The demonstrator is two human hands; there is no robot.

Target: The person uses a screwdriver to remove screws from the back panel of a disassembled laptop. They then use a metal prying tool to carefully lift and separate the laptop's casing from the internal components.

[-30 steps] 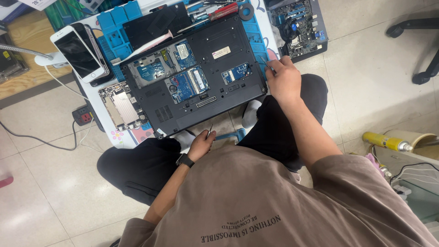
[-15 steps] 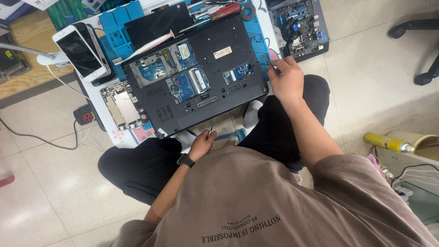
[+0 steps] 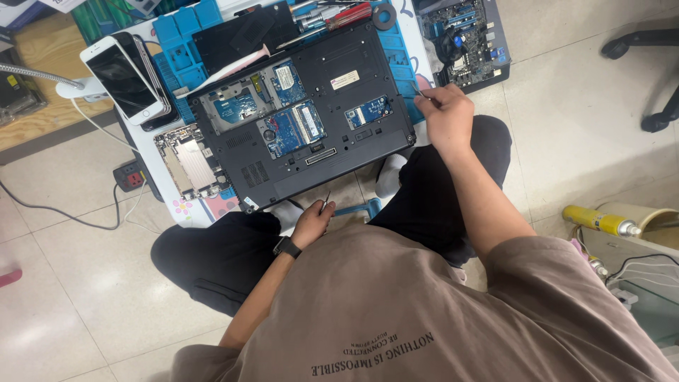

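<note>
Small white label [image 3: 345, 79] on black laptop [image 3: 304, 120], left of my right hand [image 3: 447, 119]. Laptop open underneath, blue boards showing. Right hand pinches thin tool [image 3: 419, 90]; left hand [image 3: 311, 223] holds small tool [image 3: 325, 201] below laptop.

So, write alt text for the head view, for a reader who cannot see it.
A seated person works on an open-backed laptop, circuit boards exposed, on a blue mat. The right hand grips a thin tool at its edge; the left hand holds a small tool near its front.
</note>
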